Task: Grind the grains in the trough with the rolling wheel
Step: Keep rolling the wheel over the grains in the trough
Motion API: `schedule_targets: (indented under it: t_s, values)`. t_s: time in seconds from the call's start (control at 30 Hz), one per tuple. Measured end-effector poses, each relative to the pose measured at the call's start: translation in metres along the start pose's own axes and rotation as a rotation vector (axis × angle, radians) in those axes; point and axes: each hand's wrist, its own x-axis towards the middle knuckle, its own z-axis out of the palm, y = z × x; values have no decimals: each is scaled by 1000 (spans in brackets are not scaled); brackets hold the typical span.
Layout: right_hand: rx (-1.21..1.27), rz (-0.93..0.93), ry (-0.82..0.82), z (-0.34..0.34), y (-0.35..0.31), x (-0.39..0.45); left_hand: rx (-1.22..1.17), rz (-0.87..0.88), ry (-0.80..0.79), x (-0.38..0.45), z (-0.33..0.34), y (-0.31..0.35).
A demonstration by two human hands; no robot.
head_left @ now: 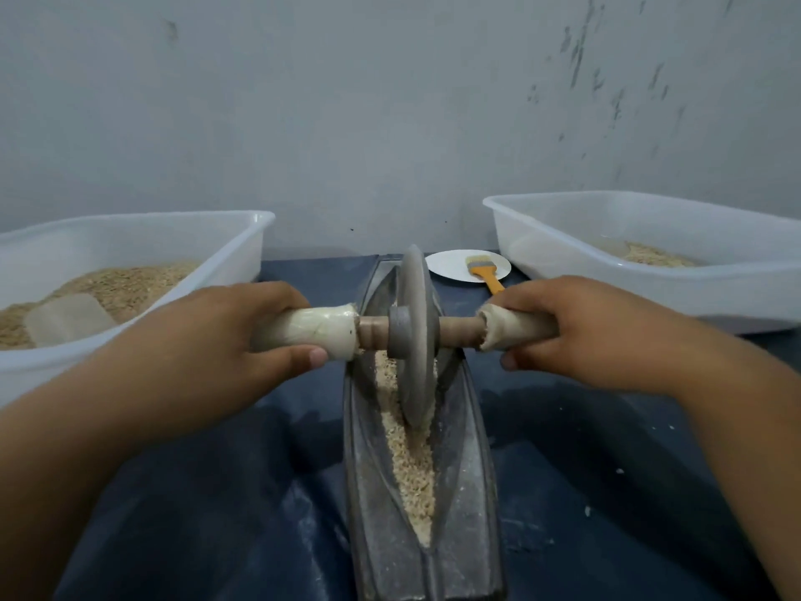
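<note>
The rolling wheel [417, 336] stands upright in the narrow trough [470, 448], its rim down in the grains [411, 461] that line the groove. The left hand [225, 336] is wrapped around the taped left handle [310, 334]; the right hand [576, 327] closes on the right one [516, 329]. The disc looks like heavy, stiff stone, likely to tip sideways, so even holds on both handles seem wise. The grains look loose and light.
</note>
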Motion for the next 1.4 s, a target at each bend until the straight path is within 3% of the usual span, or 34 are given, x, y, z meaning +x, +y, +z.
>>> schedule_targets:
  t_s: [0.2, 0.27, 0.4, 0.47, 0.7, 0.93, 1.17, 1.23, 1.4]
  values:
    - [100, -80, -276, -27, 0, -23, -11, 58, -97, -12, -21, -5]
    - [91, -60, -236, -24, 1, -19, -9, 44, -77, -10, -17, -4]
    - [44, 72, 16, -5, 2, -3, 64, 15, 37, 1, 1, 1]
    - [24, 99, 35, -3, 2, -2, 85, 31, 52, 4, 4, 3]
    - [98, -23, -289, -28, 3, -22, -48, 8, -104, -6, -18, -2]
    - [69, 57, 70, 1, 1, 0, 48, -12, 15, 2, 6, 8]
    - [88, -39, -306, -27, 2, -23, 57, 31, -36, -12, -14, 6]
    - [88, -38, -261, -24, 4, -18, 62, 32, -42, -10, -11, 7]
    - [37, 22, 95, 3, 4, 4, 123, 12, -10, 0, 5, 14]
